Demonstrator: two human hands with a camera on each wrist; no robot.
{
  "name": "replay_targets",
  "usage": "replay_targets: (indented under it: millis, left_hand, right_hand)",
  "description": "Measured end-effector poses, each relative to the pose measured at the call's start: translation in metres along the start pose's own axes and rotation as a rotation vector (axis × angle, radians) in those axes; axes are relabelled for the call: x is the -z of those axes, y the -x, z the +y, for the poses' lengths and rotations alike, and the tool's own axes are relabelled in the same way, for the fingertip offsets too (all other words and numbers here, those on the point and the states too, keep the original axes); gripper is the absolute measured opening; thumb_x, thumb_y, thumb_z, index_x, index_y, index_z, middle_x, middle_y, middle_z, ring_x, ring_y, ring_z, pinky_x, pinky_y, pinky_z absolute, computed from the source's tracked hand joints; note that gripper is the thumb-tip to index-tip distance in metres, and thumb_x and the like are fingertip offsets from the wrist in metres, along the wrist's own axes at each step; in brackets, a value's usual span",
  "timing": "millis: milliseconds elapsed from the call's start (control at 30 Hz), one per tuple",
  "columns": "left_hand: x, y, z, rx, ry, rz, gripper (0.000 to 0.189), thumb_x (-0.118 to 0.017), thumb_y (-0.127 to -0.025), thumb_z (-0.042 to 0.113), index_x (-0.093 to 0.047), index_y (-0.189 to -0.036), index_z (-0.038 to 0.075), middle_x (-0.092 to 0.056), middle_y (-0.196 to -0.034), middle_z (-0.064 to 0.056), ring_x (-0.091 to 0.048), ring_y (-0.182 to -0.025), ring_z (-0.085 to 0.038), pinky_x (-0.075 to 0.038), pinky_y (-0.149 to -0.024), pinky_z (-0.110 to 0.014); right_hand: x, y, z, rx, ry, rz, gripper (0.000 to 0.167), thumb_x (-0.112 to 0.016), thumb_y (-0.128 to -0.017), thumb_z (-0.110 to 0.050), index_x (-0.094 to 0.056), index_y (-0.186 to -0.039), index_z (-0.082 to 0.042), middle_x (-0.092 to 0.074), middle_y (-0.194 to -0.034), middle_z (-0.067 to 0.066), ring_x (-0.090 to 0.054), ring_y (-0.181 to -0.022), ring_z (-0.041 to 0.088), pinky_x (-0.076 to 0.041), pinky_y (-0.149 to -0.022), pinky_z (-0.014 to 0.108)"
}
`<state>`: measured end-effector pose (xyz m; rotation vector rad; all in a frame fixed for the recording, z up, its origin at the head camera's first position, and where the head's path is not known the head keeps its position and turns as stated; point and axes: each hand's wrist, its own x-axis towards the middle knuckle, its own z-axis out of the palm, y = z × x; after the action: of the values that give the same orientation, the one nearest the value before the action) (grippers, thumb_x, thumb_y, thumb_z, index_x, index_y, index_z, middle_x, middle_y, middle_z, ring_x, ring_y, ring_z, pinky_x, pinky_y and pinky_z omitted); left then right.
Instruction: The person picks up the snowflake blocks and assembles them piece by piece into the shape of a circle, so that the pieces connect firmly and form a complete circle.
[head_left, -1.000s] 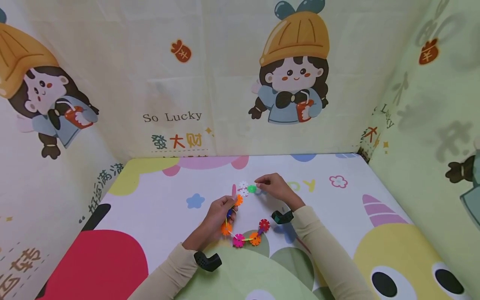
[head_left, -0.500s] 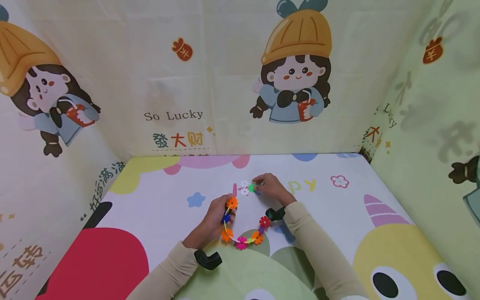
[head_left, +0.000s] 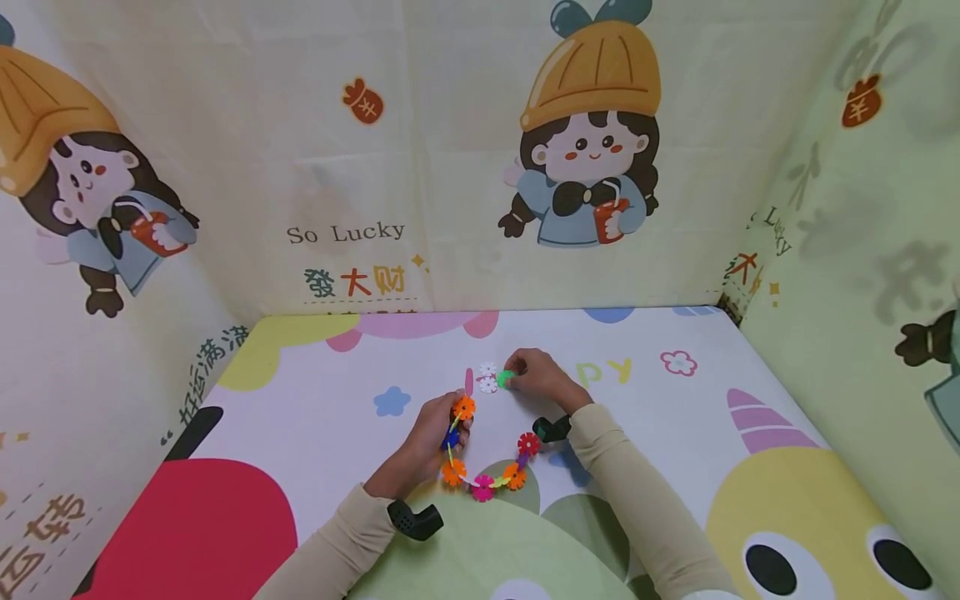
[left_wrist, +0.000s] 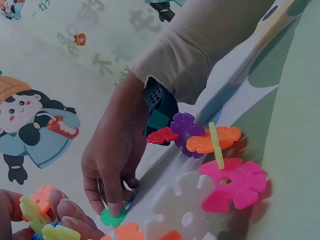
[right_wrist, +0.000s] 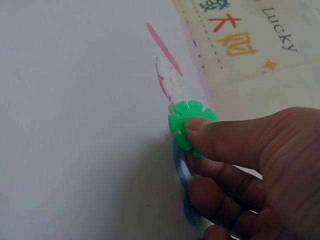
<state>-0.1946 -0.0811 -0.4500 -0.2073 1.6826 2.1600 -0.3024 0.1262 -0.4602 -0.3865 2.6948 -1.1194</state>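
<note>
My left hand (head_left: pixel 433 429) holds the upper end of a curved chain of slotted plastic snowflake discs, its fingers around the part with a blue disc (head_left: pixel 451 438) and an orange disc (head_left: pixel 465 407). From there the chain bends down and right through a pink disc (left_wrist: pixel 235 185) and a purple disc (left_wrist: pixel 188 134) to a red disc (head_left: pixel 528 444). Farther back, my right hand (head_left: pixel 542 377) pinches a green snowflake disc (right_wrist: pixel 181 120), thumb flat on its face. White snowflake discs (head_left: pixel 488 383) lie just left of the green one, overlapping it in the right wrist view.
The table bears a printed cloth (head_left: pixel 315 433) with cartoon shapes and letters. Printed fabric walls (head_left: pixel 450 167) rise behind it and on both sides. Dark wrist devices (head_left: pixel 416 521) sit on both wrists. Beneath the chain lies a printed green shape (head_left: pixel 450 542).
My right hand has shifted slightly left, and its thumb now covers more of the green disc. The chain's upper orange disc has moved a little left and turned more toward the head camera.
</note>
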Motion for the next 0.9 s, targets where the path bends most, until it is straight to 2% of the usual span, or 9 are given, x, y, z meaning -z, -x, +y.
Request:
replay_targets:
  millis: [100, 233, 367, 500, 667, 900]
  left_hand:
    - [0.001, 0.000, 0.000, -0.008, -0.009, -0.018, 0.043, -0.043, -0.103, 0.038, -0.052, -0.113, -0.003, -0.055, -0.072, -0.002, -0.045, -0.050, -0.010, -0.041, -0.044, -0.019]
    - [0.001, 0.000, 0.001, -0.016, -0.022, -0.046, 0.049, -0.039, -0.105, 0.037, -0.050, -0.124, -0.007, -0.058, -0.074, -0.002, -0.046, -0.050, -0.010, -0.041, -0.043, -0.019]
    - [0.001, -0.001, 0.000, -0.020, -0.061, -0.030, 0.049, -0.039, -0.105, 0.038, -0.050, -0.125, -0.005, -0.058, -0.077, -0.003, -0.046, -0.052, -0.010, -0.041, -0.045, -0.019]
    - [0.001, -0.003, -0.003, -0.052, -0.111, -0.008, 0.048, -0.042, -0.105, 0.037, -0.050, -0.127, -0.005, -0.057, -0.078, -0.004, -0.045, -0.054, -0.011, -0.040, -0.046, -0.020]
    - [-0.001, -0.006, -0.004, -0.081, -0.115, 0.001, 0.043, -0.043, -0.106, 0.030, -0.053, -0.127, -0.006, -0.059, -0.077, -0.005, -0.046, -0.054, -0.012, -0.042, -0.047, -0.021]
    - [-0.002, -0.009, -0.004, -0.109, -0.123, 0.003, 0.043, -0.042, -0.106, 0.032, -0.050, -0.122, -0.007, -0.059, -0.077, -0.005, -0.047, -0.056, -0.012, -0.041, -0.048, -0.021]
  right_hand:
    - [0.003, 0.003, 0.001, 0.032, -0.003, 0.008, 0.012, -0.071, -0.086, -0.005, -0.067, -0.097, -0.006, -0.061, -0.085, 0.003, -0.054, -0.078, 0.019, -0.047, -0.070, 0.029]
    - [0.007, 0.009, -0.002, 0.064, -0.005, -0.006, 0.019, -0.070, -0.087, -0.005, -0.071, -0.106, -0.005, -0.063, -0.082, 0.004, -0.053, -0.072, 0.018, -0.045, -0.063, 0.028]
    - [0.010, 0.016, -0.007, 0.078, -0.017, -0.022, 0.017, -0.068, -0.088, -0.005, -0.074, -0.105, -0.005, -0.065, -0.083, 0.002, -0.052, -0.069, 0.017, -0.044, -0.060, 0.027]
    - [0.012, 0.025, -0.014, 0.080, -0.074, -0.050, 0.008, -0.068, -0.090, -0.005, -0.069, -0.097, -0.003, -0.068, -0.083, 0.003, -0.060, -0.068, 0.017, -0.048, -0.062, 0.028]
    - [0.014, 0.033, -0.020, 0.105, -0.130, -0.085, 0.007, -0.067, -0.091, -0.006, -0.062, -0.096, -0.003, -0.070, -0.081, 0.004, -0.065, -0.067, 0.019, -0.047, -0.062, 0.029]
    - [0.013, 0.043, -0.026, 0.215, -0.207, -0.117, 0.006, -0.067, -0.092, -0.006, -0.065, -0.095, -0.002, -0.070, -0.082, 0.003, -0.068, -0.077, 0.025, -0.051, -0.072, 0.031]
